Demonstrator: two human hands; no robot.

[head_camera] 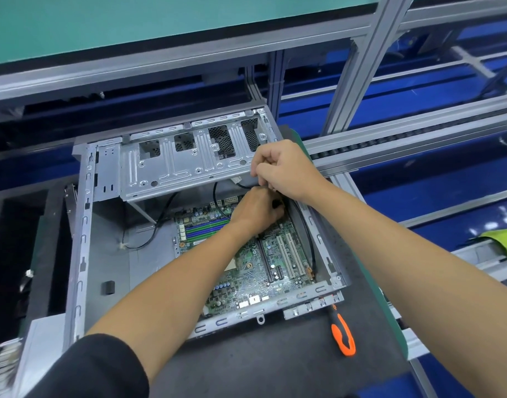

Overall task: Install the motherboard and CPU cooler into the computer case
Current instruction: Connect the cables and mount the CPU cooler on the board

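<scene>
Black cable (pixel 309 239) pinched in my left hand (pixel 258 209) over the motherboard (pixel 246 262); my right hand (pixel 286 170) grips its upper run, keeping slack clear of the case (pixel 83 225)

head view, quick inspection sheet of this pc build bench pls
surface: dark mat under the case.
job's things: motherboard lies inside the open computer case; no cooler seen.
clutter: orange-handled screwdriver on the mat beside the case.
grippers: left hand and right hand both curled on a black cable at the case's far right corner.
cables: another black cable loops over the case floor.
surroundings: aluminium frame, blue conveyor lanes.
</scene>
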